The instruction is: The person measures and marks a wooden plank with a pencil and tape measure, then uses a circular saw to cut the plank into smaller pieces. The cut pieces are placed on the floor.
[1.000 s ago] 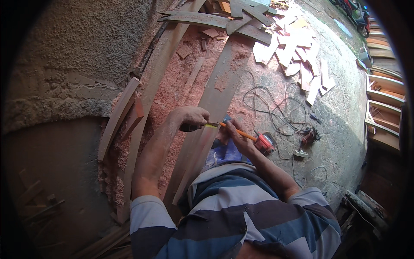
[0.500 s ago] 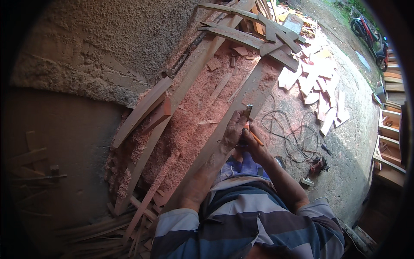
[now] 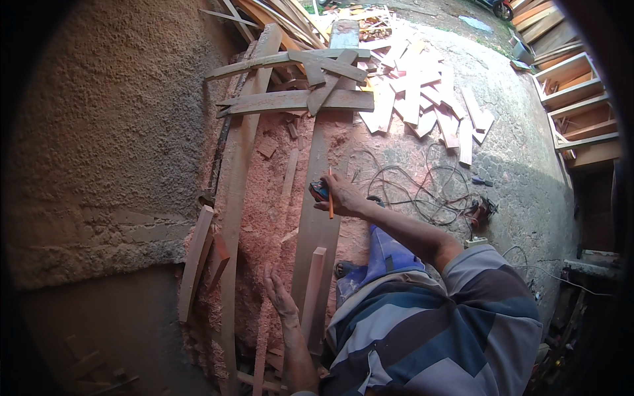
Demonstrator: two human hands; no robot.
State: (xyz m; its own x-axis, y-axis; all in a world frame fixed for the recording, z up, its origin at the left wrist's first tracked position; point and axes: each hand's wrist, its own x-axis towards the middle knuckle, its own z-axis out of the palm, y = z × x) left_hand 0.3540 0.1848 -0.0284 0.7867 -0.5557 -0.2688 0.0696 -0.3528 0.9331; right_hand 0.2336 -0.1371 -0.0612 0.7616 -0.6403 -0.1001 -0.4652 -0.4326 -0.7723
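Observation:
A long wooden plank (image 3: pixel 317 218) lies on a bed of reddish sawdust, running away from me. My right hand (image 3: pixel 343 198) rests on its far part, gripping an orange pencil (image 3: pixel 330 201) and a small blue and red tape measure (image 3: pixel 319 191). My left hand (image 3: pixel 281 297) is held low and near my body with the fingers spread flat. It holds nothing and sits just left of a short wooden strip (image 3: pixel 314 284) that lies along the plank's near end.
A rough plaster wall (image 3: pixel 112 145) fills the left. Curved boards (image 3: pixel 297 99) cross the plank's far end, and cut offcuts (image 3: pixel 422 105) lie beyond. A tangled cable (image 3: pixel 416 185) and a power tool (image 3: pixel 479 212) lie right, with wooden frames (image 3: pixel 574 99) at far right.
My left hand has left the middle of the plank and dropped back near my body. My right hand has reached further along the plank. The view has tilted upward.

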